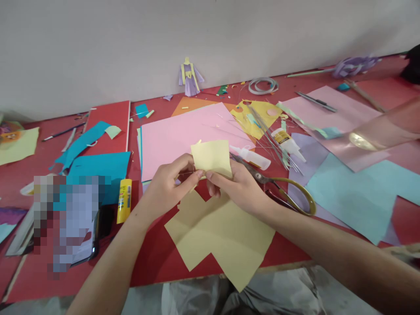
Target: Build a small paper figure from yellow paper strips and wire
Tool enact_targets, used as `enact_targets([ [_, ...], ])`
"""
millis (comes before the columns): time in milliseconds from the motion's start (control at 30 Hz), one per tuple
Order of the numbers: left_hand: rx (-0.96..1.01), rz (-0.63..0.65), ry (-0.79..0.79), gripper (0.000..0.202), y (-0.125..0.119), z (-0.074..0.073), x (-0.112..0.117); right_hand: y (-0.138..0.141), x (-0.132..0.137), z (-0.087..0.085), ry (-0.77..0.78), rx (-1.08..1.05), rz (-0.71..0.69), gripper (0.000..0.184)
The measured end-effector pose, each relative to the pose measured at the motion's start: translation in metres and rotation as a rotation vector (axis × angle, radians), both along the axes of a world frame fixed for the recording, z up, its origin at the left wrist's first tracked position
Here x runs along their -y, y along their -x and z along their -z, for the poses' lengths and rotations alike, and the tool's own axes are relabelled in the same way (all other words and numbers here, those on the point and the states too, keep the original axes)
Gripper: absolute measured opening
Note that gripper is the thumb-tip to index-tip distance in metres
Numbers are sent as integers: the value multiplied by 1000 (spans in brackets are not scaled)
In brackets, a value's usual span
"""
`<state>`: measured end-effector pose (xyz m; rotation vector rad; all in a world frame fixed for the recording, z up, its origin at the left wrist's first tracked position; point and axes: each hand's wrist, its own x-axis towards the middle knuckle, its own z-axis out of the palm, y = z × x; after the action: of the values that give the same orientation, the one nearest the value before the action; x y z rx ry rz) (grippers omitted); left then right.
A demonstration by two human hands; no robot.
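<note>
A small pale yellow paper piece (211, 158) is held up in front of me at its lower edge. My left hand (173, 179) pinches at its lower left corner, where a thin strand shows by the fingertips. Gripping the bottom edge with thumb and fingers is my right hand (236, 183), partly behind the paper. Under both hands lies a larger pale yellow sheet (223, 236) with notches cut in it, one corner over the table's front edge. Scissors (285, 186) with yellow-green handles rest just right of my right hand.
Left of my hands are a glue stick (124, 201) and a partly blurred phone (82, 227). Pink sheets (183, 131), glue bottles (285, 140) and thin wires (265, 127) lie beyond. A paper doll (189, 78) leans on the wall. Another person's arm (387, 124) reaches in from the right.
</note>
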<state>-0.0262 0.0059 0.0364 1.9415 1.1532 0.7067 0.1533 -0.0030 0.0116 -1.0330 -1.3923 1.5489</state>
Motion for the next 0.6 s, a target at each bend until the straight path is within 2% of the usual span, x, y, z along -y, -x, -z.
enact_targets([
  [333, -60, -24, -24, 11, 2, 1, -1, -1, -1, 2, -31, 56, -47, 17],
  [433, -165, -33, -61, 13, 1, 2, -1, 0, 0, 5, -49, 98, -73, 12],
  [600, -385, -23, -148, 20, 1, 4, -3, 1, 2, 12, -116, 288, -76, 8],
])
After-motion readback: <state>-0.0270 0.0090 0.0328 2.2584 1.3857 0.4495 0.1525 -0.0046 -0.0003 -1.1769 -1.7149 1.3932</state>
